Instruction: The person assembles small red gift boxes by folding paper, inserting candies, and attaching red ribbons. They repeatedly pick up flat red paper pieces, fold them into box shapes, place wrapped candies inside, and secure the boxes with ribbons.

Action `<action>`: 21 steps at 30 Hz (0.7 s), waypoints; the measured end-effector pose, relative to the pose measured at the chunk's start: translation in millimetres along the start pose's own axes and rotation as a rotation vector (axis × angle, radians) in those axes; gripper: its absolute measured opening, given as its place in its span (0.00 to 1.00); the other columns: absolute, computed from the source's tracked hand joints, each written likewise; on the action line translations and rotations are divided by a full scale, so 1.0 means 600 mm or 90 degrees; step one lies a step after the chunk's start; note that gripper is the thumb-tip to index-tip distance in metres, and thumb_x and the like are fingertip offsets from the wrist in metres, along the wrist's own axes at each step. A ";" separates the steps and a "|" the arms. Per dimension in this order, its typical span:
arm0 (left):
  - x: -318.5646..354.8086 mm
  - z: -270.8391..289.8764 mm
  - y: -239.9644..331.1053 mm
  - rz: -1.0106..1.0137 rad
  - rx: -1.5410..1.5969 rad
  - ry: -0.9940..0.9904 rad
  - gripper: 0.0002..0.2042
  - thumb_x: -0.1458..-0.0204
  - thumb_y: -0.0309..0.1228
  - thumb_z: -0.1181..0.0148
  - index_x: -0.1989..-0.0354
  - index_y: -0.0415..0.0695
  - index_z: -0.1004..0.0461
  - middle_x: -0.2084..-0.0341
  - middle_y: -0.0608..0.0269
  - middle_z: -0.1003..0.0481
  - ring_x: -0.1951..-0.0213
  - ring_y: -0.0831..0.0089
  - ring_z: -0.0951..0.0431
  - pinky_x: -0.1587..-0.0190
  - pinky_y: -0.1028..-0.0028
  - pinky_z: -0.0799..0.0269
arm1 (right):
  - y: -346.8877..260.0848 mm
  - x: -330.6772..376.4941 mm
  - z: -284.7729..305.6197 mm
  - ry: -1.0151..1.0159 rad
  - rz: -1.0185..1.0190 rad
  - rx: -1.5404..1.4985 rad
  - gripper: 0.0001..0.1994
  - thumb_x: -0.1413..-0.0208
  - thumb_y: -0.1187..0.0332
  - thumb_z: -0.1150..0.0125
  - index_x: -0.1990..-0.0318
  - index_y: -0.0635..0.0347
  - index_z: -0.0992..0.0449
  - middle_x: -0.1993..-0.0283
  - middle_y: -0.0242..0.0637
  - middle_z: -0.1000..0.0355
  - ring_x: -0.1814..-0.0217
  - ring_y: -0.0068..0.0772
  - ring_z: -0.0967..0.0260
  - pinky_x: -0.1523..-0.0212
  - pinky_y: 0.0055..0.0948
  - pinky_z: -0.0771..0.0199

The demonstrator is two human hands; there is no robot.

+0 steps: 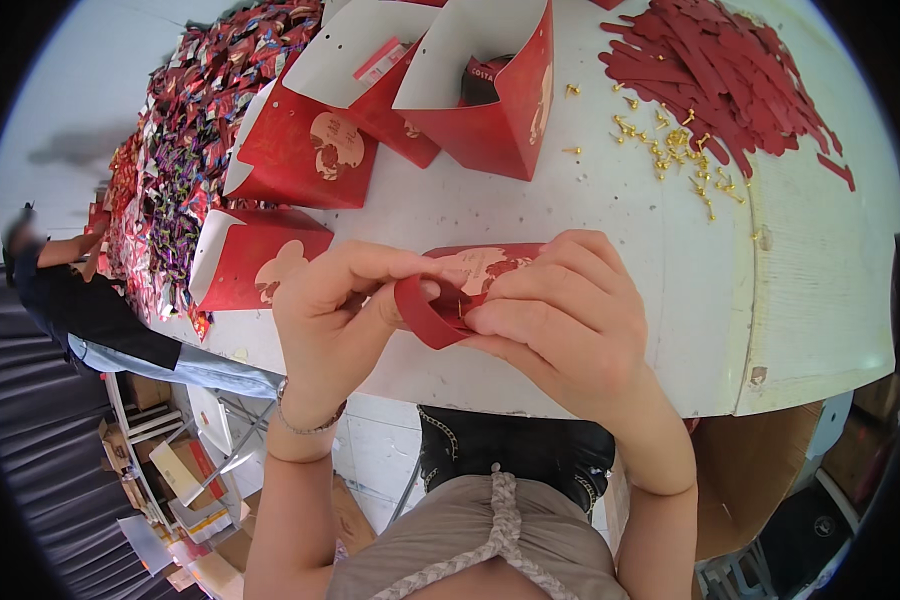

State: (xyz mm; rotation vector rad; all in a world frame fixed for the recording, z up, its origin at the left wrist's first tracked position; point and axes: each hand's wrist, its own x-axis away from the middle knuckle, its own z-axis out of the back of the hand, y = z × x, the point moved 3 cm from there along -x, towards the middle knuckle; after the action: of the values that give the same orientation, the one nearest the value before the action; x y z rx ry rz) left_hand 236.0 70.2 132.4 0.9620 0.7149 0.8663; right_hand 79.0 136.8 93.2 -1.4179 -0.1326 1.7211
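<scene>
In front of me, above the near edge of the table, both hands work close together at a red paper box (485,262) with a pale printed figure. A red strip (422,318) bends into a loop between my left hand's (320,315) thumb and fingers. My right hand (575,315) is closed at the box's near side, its fingertips beside a thin gold fastener (461,308) that stands out by the strip. The right fingers cover most of what they pinch, and the far part of the box is partly hidden behind both hands.
Red boxes (305,150) stand to the far left, and one (500,115) holds a dark item. Scattered gold fasteners (675,150) lie by a pile of red strips (720,80). Small packets (195,130) heap up leftward. Another person (80,290) stands left. A cardboard carton (745,465) sits below right.
</scene>
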 end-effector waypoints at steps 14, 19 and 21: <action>-0.003 0.004 -0.023 -0.119 0.089 -0.075 0.07 0.49 0.13 0.49 0.66 0.35 0.26 0.69 0.57 0.22 0.67 0.77 0.23 0.64 0.81 0.27 | 0.001 -0.007 -0.002 -0.025 -0.034 0.013 0.12 0.68 0.69 0.32 0.71 0.57 0.26 0.65 0.28 0.25 0.66 0.27 0.29 0.63 0.27 0.37; -0.006 0.010 -0.022 -0.324 -0.030 -0.108 0.09 0.58 0.18 0.37 0.66 0.39 0.24 0.70 0.58 0.22 0.68 0.72 0.22 0.66 0.79 0.28 | 0.004 -0.006 -0.004 0.009 -0.066 -0.012 0.12 0.68 0.70 0.32 0.71 0.56 0.26 0.65 0.28 0.25 0.68 0.26 0.31 0.63 0.27 0.37; 0.003 0.014 -0.016 -0.338 -0.059 -0.133 0.12 0.63 0.20 0.33 0.66 0.41 0.24 0.70 0.59 0.23 0.68 0.70 0.23 0.66 0.77 0.28 | 0.001 -0.005 -0.006 -0.021 -0.063 -0.016 0.13 0.68 0.70 0.32 0.71 0.56 0.26 0.65 0.27 0.26 0.68 0.27 0.32 0.63 0.27 0.38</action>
State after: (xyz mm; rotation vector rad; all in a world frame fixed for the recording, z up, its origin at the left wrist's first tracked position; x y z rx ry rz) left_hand 246.7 65.4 126.9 0.7151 0.6979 0.3241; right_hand 81.3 132.8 94.1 -1.3782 -0.2391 1.6667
